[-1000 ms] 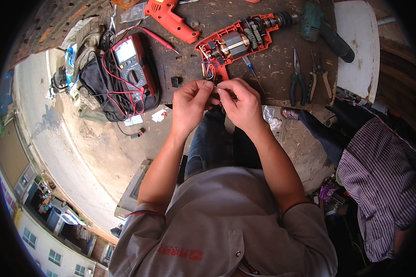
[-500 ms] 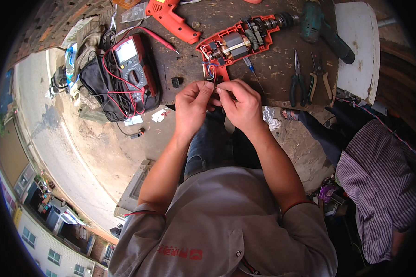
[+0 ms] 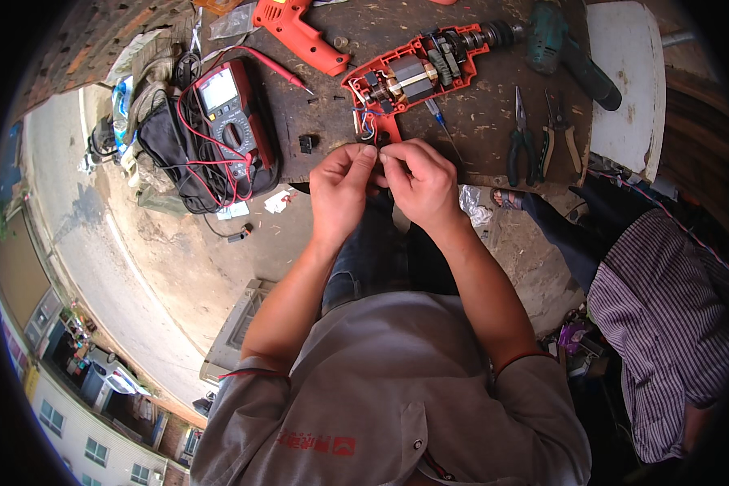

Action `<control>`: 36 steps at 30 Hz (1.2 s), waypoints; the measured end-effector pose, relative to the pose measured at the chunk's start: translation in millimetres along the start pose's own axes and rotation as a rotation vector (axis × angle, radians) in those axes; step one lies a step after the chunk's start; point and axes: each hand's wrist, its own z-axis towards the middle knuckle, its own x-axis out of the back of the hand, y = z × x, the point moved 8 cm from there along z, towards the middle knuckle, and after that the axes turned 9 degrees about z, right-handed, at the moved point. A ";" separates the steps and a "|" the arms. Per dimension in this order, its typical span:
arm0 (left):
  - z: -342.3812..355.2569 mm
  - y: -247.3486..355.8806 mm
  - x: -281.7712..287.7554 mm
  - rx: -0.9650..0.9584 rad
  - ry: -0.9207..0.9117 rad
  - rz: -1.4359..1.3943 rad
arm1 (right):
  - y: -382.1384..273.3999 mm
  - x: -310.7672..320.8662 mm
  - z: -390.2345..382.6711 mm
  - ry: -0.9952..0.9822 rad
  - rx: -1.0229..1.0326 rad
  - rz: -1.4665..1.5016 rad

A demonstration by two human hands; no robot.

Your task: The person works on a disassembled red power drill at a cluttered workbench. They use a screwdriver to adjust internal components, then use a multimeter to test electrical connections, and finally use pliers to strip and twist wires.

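My left hand (image 3: 340,188) and my right hand (image 3: 419,180) meet fingertip to fingertip over the front edge of a dark workbench (image 3: 478,121). Both pinch a small part where thin wires come out of an opened red power drill (image 3: 417,73); the part itself is hidden by my fingers. The drill lies with its shell off, motor and wiring exposed, just beyond my hands. A small screwdriver (image 3: 441,125) lies beside the drill's handle.
A red multimeter (image 3: 231,113) with red and black leads sits on a black bag at the left. Another red drill shell (image 3: 296,28), a teal tool (image 3: 563,53), pliers (image 3: 520,138) and cutters (image 3: 560,134) lie on the bench. A person in a striped shirt (image 3: 664,324) sits at right.
My hands have stayed at the drill's wires; the fingers shifted only slightly.
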 end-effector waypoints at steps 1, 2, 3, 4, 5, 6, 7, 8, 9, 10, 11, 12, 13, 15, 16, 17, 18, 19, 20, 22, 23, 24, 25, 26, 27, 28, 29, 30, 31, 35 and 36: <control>0.6 0.2 1.1 0.010 -0.028 0.006 | 0.1 0.9 0.6 0.006 -0.018 0.020; 1.4 0.9 1.6 0.022 -0.071 0.034 | -0.2 1.4 1.3 -0.001 -0.020 0.031; 2.1 3.1 3.2 0.035 -0.113 0.061 | -0.3 2.3 1.8 -0.009 -0.022 0.042; 3.0 5.9 4.8 0.048 -0.156 0.089 | 0.2 3.1 1.9 -0.016 -0.024 0.053; 4.0 11.5 4.4 0.045 -0.227 0.162 | 1.1 2.5 1.6 -0.029 -0.019 0.054; 5.0 15.2 6.0 0.025 -0.248 0.210 | 3.3 2.0 1.3 -0.042 -0.015 0.056; 5.6 18.0 6.9 0.005 -0.269 0.259 | 4.7 1.3 1.3 -0.055 -0.010 0.057; 6.4 19.7 6.4 -0.015 -0.290 0.307 | 5.2 0.9 1.3 -0.072 -0.004 0.053; 7.8 22.0 6.4 -0.022 -0.297 0.335 | 5.2 0.5 1.7 -0.089 0.002 0.049; 9.3 24.5 6.0 -0.030 -0.304 0.363 | 5.0 0.0 2.2 -0.106 0.008 0.045; 10.9 25.2 5.5 -0.037 -0.312 0.390 | 4.8 0.5 2.9 -0.111 0.015 0.036; 12.6 24.4 5.3 -0.039 -0.318 0.384 | 4.5 1.0 3.7 -0.117 0.021 0.026; 14.3 23.2 5.2 -0.041 -0.324 0.378 | 4.2 1.4 4.3 -0.122 0.028 0.017; 15.7 21.3 4.9 -0.038 -0.329 0.346 | 3.8 1.7 5.6 -0.136 0.021 0.028; 16.0 19.9 4.8 -0.034 -0.328 0.319 | 4.1 1.5 5.6 -0.144 0.018 0.034; 16.8 19.7 4.4 -0.032 -0.329 0.293 | 6.0 2.1 5.7 -0.140 0.001 0.063; 17.1 19.3 4.1 -0.021 -0.330 0.274 | 8.1 2.6 5.5 -0.137 -0.015 0.091; 16.9 18.8 3.9 -0.011 -0.330 0.256 | 9.9 3.0 5.4 -0.134 -0.031 0.120; 16.4 18.4 4.2 0.000 -0.328 0.237 | 11.2 2.8 5.3 -0.134 -0.051 0.139; 15.9 18.3 4.9 -0.001 -0.321 0.227 | 13.6 2.4 5.0 -0.135 -0.090 0.176; 15.7 17.9 5.4 -0.001 -0.317 0.221 | 15.0 2.2 4.5 -0.133 -0.093 0.190; 15.5 18.3 5.3 -0.006 -0.317 0.212 | 17.1 1.7 3.6 -0.132 -0.097 0.204; 15.4 18.8 5.2 -0.011 -0.316 0.203 | 18.4 1.3 3.1 -0.130 -0.100 0.218; 15.6 18.9 4.9 -0.017 -0.317 0.194 | 17.9 1.4 3.5 -0.130 -0.097 0.212; 15.8 18.0 5.1 -0.013 -0.318 0.195 | 16.7 1.5 4.4 -0.130 -0.095 0.206; 16.0 17.2 5.5 -0.009 -0.318 0.195 | 16.1 1.3 4.8 -0.130 -0.092 0.200; 16.1 16.7 5.8 -0.005 -0.318 0.196 | 16.7 1.2 4.6 -0.124 -0.095 0.206; 16.1 15.9 5.8 -0.002 -0.325 0.192 | 17.6 0.9 4.0 -0.118 -0.098 0.212; 16.3 14.8 6.0 0.002 -0.331 0.188 | 18.2 1.0 3.6 -0.112 -0.101 0.218; 17.2 10.1 6.8 0.017 -0.346 0.174 | 11.8 0.5 7.0 -0.157 -0.076 0.168; 16.8 10.3 6.7 0.026 -0.345 0.169 | 9.6 0.2 8.2 -0.167 -0.060 0.146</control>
